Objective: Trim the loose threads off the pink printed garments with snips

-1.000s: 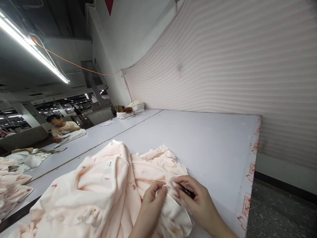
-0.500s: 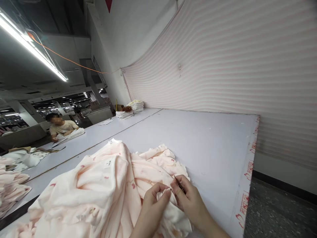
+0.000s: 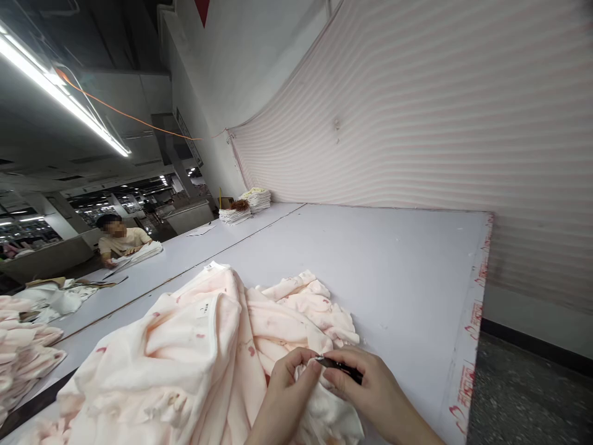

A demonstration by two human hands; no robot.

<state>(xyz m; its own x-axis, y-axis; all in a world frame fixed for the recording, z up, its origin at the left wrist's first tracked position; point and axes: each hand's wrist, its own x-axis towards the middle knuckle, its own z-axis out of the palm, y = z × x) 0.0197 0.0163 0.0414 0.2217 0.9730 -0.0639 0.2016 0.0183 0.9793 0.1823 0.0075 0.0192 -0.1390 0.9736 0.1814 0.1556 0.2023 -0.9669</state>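
A pale pink garment (image 3: 194,352) with small red marks lies crumpled on the white table (image 3: 393,266) in front of me. My left hand (image 3: 287,392) pinches a fold of its fabric at the near edge. My right hand (image 3: 375,389) is closed around a small dark tool (image 3: 340,366), whose tip touches the fabric right beside my left fingertips. A small white label (image 3: 204,307) shows on the garment's upper part.
A striped pink cloth (image 3: 417,123) hangs behind the table. Folded stacks (image 3: 245,207) sit at the far end. Pink garments (image 3: 23,358) are piled at the left. A person (image 3: 123,241) sits at the neighbouring table. The table's right edge (image 3: 472,321) drops to a dark floor.
My right hand has turned the dark tool from pointing up to lying nearly level, with its tip at the fold. My left hand keeps its pinch.
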